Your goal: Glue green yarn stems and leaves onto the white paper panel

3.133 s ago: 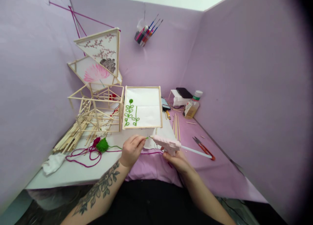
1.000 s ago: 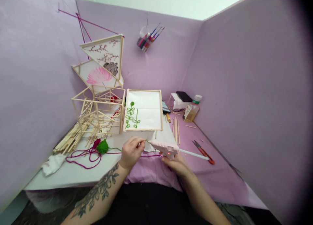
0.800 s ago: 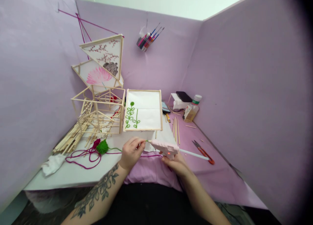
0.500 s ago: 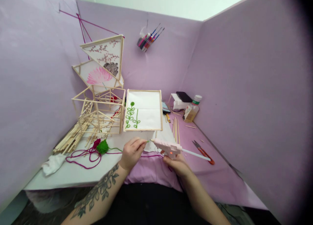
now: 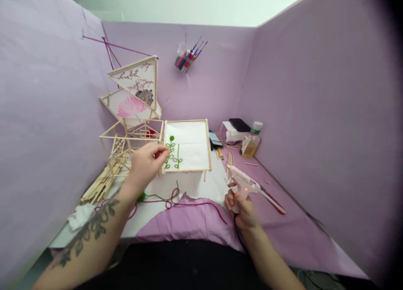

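Note:
A white glue gun (image 5: 244, 182) with a glowing red light is gripped by my right hand (image 5: 241, 206), its nozzle pointing up and left. My left hand (image 5: 147, 164) is raised in a pinch at the left edge of the white framed panel (image 5: 193, 155); anything between its fingertips is too small to make out. Green yarn plants (image 5: 178, 160) cover the panel's lower left. Below it, a loose green strand and magenta yarn (image 5: 195, 204) lie across the table; the green ball (image 5: 141, 196) is mostly hidden behind my left forearm.
A wooden stick frame (image 5: 107, 137) and a pile of sticks (image 5: 100, 180) stand at left. Painted panels (image 5: 134, 103) hang above them. At right are a bottle (image 5: 251, 141), a phone (image 5: 215, 138) and red-handled scissors (image 5: 273, 201).
My left hand has moved up and left from the glue gun's nozzle to the panel. My right hand has shifted right with the glue gun. The camera view has tilted slightly.

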Demonstrator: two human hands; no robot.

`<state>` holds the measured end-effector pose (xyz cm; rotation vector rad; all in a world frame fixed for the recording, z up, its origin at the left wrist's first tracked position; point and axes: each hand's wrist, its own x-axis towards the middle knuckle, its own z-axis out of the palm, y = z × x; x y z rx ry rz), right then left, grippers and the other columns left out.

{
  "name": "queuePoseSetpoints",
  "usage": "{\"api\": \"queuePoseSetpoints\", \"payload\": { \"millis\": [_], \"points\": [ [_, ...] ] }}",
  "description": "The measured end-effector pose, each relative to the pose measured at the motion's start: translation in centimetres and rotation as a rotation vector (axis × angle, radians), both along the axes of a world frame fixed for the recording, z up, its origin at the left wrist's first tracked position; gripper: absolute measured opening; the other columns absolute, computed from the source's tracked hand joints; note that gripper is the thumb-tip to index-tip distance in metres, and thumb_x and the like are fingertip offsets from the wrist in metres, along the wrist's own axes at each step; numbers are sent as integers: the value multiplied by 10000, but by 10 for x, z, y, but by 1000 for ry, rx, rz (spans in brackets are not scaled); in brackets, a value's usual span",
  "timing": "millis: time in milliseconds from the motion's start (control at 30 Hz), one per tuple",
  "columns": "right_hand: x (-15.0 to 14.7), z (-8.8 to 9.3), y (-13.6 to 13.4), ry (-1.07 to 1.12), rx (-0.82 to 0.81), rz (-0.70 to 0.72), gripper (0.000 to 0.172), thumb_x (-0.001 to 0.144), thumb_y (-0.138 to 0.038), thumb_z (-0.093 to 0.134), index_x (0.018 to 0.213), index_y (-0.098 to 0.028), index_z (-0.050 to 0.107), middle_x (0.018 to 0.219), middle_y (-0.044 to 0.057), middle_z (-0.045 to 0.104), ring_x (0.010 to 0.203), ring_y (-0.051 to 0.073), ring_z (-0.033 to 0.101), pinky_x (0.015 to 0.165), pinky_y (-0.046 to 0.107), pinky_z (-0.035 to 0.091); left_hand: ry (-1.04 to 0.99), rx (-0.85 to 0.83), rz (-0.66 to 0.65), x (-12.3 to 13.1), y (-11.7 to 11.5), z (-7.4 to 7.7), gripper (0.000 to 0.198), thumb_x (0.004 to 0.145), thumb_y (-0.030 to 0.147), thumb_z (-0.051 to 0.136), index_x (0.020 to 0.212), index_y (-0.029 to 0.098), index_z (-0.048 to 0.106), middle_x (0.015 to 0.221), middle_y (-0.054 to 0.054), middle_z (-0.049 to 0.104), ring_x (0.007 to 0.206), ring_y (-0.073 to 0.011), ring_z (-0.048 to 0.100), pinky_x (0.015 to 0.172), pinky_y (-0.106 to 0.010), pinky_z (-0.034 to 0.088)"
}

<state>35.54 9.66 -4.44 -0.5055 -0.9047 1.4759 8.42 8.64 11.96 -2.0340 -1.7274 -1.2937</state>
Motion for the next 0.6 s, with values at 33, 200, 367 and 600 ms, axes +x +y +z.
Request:
{"api": "queuePoseSetpoints", "payload": {
  "millis": [33, 200, 367, 600],
  "points": [
    [0, 0, 0, -3, 2, 4, 340, 752, -456, 702, 963, -233, 553, 539, -66, 413, 436, 78, 377, 416, 206, 273, 34, -136, 6, -5, 9, 13, 170, 787, 300, 585, 770, 181, 707, 756, -15, 701, 705, -144, 610, 681, -249, 451],
    [1, -1, -1, 1, 2, 9, 341, 760, -450, 694, 970, -227, 544, 546, -65, 421, 445, 80, 383, 433, 214, 282, 224, -647, -80, -13, 43, 45, 208, 687, 322, 580, 699, 155, 704, 641, -18, 670, 620, -144, 580, 594, -244, 406],
    [1, -1, -1, 1, 4, 20, 342, 763, -453, 689, 966, -219, 544, 543, -64, 429, 437, 81, 385, 434, 219, 270, 360, -794, -104, -7, 54, 47, 215, 646, 315, 556, 682, 156, 697, 577, -19, 629, 559, -141, 536, 535, -249, 370],
    [1, 0, -1, 6, -5, 27, 336, 758, -445, 693, 958, -212, 557, 536, -64, 438, 435, 82, 396, 442, 223, 270, 425, -839, -46, -3, 66, 45, 180, 600, 300, 535, 609, 168, 657, 587, -26, 632, 598, -169, 573, 543, -258, 370]
  ]
}}
